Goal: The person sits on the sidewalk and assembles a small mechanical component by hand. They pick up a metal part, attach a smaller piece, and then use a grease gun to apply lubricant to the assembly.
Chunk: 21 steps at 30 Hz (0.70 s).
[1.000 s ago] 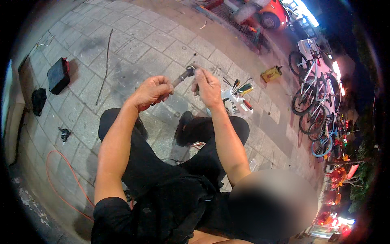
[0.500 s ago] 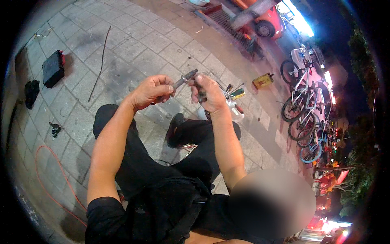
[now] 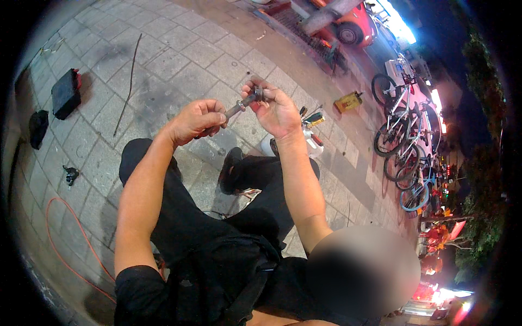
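My left hand is closed around a dark metal shaft with a paler ring near its middle. The shaft slants up to the right, and its lower end shows below my fingers. My right hand is at the upper end of it, palm turned partly up. Thumb and fingers there pinch a small dark part; whether it is separate from the shaft I cannot tell. Beyond my right wrist a white container holds several hand tools, among them one with a red and dark handle.
On the paving lie a black case, a dark bag-like bundle, a thin dark rod, a small black part and an orange hose. A yellow can stands at right, near parked bicycles and a red car.
My right hand has turned its palm upward and shifted its fingers around the shaft's upper end. The left hand keeps its hold, slightly further left.
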Each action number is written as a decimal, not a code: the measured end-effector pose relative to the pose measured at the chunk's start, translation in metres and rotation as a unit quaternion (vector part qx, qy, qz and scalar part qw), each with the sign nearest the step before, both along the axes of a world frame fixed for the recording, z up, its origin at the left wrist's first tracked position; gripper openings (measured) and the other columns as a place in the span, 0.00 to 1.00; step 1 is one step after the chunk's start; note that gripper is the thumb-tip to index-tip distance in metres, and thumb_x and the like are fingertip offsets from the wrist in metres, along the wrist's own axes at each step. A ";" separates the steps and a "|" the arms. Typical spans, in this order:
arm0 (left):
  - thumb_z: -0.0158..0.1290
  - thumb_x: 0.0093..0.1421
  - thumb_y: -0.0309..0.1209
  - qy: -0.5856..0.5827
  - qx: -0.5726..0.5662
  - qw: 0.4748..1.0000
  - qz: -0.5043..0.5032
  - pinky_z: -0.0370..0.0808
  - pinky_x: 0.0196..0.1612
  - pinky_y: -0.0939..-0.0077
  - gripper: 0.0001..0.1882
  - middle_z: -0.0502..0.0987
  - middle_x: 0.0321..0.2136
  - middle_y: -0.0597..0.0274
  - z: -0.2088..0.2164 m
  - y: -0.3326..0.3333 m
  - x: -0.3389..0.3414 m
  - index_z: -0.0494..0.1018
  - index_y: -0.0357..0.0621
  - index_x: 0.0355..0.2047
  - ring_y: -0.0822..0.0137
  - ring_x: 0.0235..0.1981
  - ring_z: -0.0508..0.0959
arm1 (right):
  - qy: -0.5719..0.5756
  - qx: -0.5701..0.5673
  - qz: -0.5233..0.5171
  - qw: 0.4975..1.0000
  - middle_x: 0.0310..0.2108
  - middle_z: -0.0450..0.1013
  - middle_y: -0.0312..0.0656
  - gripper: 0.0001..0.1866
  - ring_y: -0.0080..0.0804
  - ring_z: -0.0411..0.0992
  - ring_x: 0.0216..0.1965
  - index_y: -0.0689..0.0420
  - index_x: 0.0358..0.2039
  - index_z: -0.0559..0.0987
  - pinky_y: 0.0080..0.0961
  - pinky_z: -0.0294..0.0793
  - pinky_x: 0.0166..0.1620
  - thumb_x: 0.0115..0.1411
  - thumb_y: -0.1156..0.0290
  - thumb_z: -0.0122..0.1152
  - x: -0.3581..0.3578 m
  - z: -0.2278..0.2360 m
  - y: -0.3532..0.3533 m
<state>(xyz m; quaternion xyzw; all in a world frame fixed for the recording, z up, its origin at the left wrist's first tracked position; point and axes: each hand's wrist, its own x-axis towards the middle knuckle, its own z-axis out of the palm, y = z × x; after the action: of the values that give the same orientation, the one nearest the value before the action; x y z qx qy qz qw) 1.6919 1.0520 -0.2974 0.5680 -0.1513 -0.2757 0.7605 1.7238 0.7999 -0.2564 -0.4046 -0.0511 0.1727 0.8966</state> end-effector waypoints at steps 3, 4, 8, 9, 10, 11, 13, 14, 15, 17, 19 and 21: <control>0.60 0.64 0.39 -0.001 0.006 1.000 0.004 0.61 0.22 0.84 0.12 0.75 0.25 0.71 0.001 0.001 -0.001 0.75 0.45 0.39 0.80 0.21 0.69 | 0.002 -0.002 -0.001 1.000 0.53 0.73 0.59 0.21 0.51 0.74 0.55 0.73 0.57 0.72 0.43 0.74 0.63 0.67 0.74 0.51 -0.003 0.004 0.006; 0.60 0.64 0.39 0.001 0.013 1.000 0.008 0.61 0.22 0.84 0.12 0.75 0.25 0.71 0.002 0.002 -0.001 0.75 0.45 0.38 0.80 0.21 0.69 | 0.008 -0.001 -0.005 1.000 0.54 0.74 0.59 0.21 0.51 0.74 0.56 0.73 0.57 0.72 0.43 0.74 0.63 0.67 0.73 0.52 -0.005 0.005 0.008; 0.60 0.64 0.39 0.009 0.000 1.000 0.003 0.61 0.21 0.84 0.11 0.76 0.25 0.70 0.000 0.001 -0.001 0.75 0.45 0.38 0.80 0.21 0.69 | -0.033 0.002 0.005 0.999 0.55 0.73 0.58 0.20 0.51 0.74 0.58 0.72 0.57 0.72 0.45 0.74 0.62 0.69 0.73 0.52 -0.005 -0.003 0.005; 0.61 0.64 0.39 0.008 0.003 1.000 -0.002 0.61 0.21 0.84 0.11 0.76 0.25 0.70 -0.001 0.001 0.000 0.75 0.45 0.38 0.80 0.21 0.69 | -0.036 0.010 0.009 0.999 0.55 0.73 0.58 0.21 0.51 0.74 0.58 0.72 0.58 0.72 0.45 0.74 0.62 0.69 0.73 0.52 -0.001 -0.005 0.000; 0.61 0.64 0.38 0.008 0.006 1.000 -0.007 0.61 0.21 0.84 0.11 0.76 0.26 0.70 -0.002 0.001 0.001 0.75 0.45 0.38 0.80 0.21 0.69 | -0.039 0.019 0.014 0.999 0.55 0.73 0.58 0.21 0.51 0.74 0.58 0.72 0.59 0.71 0.46 0.74 0.62 0.69 0.73 0.52 0.000 -0.005 -0.005; 0.61 0.64 0.38 0.008 0.010 1.000 -0.009 0.61 0.21 0.84 0.11 0.76 0.26 0.69 -0.003 0.003 0.002 0.75 0.45 0.38 0.80 0.21 0.70 | -0.063 -0.019 0.032 0.997 0.56 0.73 0.58 0.21 0.50 0.73 0.59 0.71 0.60 0.71 0.46 0.74 0.62 0.70 0.73 0.53 -0.001 0.000 -0.005; 0.61 0.63 0.38 0.016 -0.005 1.000 -0.003 0.61 0.21 0.84 0.12 0.77 0.26 0.69 -0.005 0.002 0.002 0.75 0.45 0.39 0.80 0.21 0.70 | -0.113 -0.094 0.068 0.987 0.57 0.72 0.58 0.23 0.49 0.73 0.59 0.70 0.61 0.70 0.47 0.73 0.62 0.70 0.71 0.54 -0.006 0.011 -0.005; 0.61 0.63 0.38 0.021 -0.012 1.000 -0.004 0.62 0.21 0.84 0.12 0.77 0.27 0.69 -0.006 0.001 0.001 0.75 0.45 0.39 0.80 0.21 0.70 | -0.122 -0.119 0.078 0.982 0.58 0.72 0.58 0.24 0.48 0.73 0.60 0.69 0.63 0.69 0.47 0.73 0.62 0.70 0.71 0.54 -0.007 0.014 -0.005; 0.61 0.63 0.38 0.016 -0.005 1.000 -0.001 0.62 0.22 0.84 0.12 0.77 0.27 0.70 -0.006 0.002 0.001 0.75 0.45 0.39 0.80 0.21 0.70 | -0.131 -0.144 0.089 0.977 0.58 0.71 0.58 0.26 0.48 0.73 0.60 0.69 0.64 0.67 0.47 0.73 0.62 0.70 0.70 0.55 -0.008 0.017 -0.004; 0.61 0.63 0.39 0.006 0.009 1.000 0.004 0.61 0.22 0.84 0.12 0.77 0.27 0.70 -0.003 0.003 0.001 0.75 0.45 0.39 0.80 0.21 0.69 | -0.132 -0.168 0.107 0.971 0.60 0.70 0.59 0.29 0.48 0.72 0.61 0.67 0.67 0.64 0.47 0.72 0.62 0.69 0.70 0.56 -0.007 0.022 -0.004; 0.62 0.62 0.39 0.003 0.020 1.000 0.017 0.62 0.23 0.82 0.11 0.76 0.24 0.69 0.003 0.001 -0.002 0.76 0.46 0.35 0.79 0.21 0.70 | -0.115 -0.167 0.122 0.972 0.61 0.69 0.59 0.32 0.48 0.72 0.61 0.67 0.69 0.61 0.47 0.72 0.62 0.69 0.69 0.58 -0.004 0.028 -0.005; 0.62 0.61 0.40 0.003 0.024 1.000 0.021 0.62 0.23 0.81 0.11 0.75 0.22 0.69 0.003 0.000 -0.002 0.77 0.46 0.33 0.78 0.20 0.70 | -0.111 -0.184 0.150 0.965 0.62 0.69 0.60 0.35 0.47 0.72 0.61 0.66 0.70 0.58 0.46 0.72 0.62 0.68 0.69 0.60 -0.002 0.029 -0.007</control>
<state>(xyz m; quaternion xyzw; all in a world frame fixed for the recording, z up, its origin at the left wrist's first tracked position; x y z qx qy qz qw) 1.6897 1.0517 -0.2941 0.5881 -0.1310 -0.2651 0.7528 1.7220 0.7925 -0.2270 -0.5668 -0.1774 0.2654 0.7595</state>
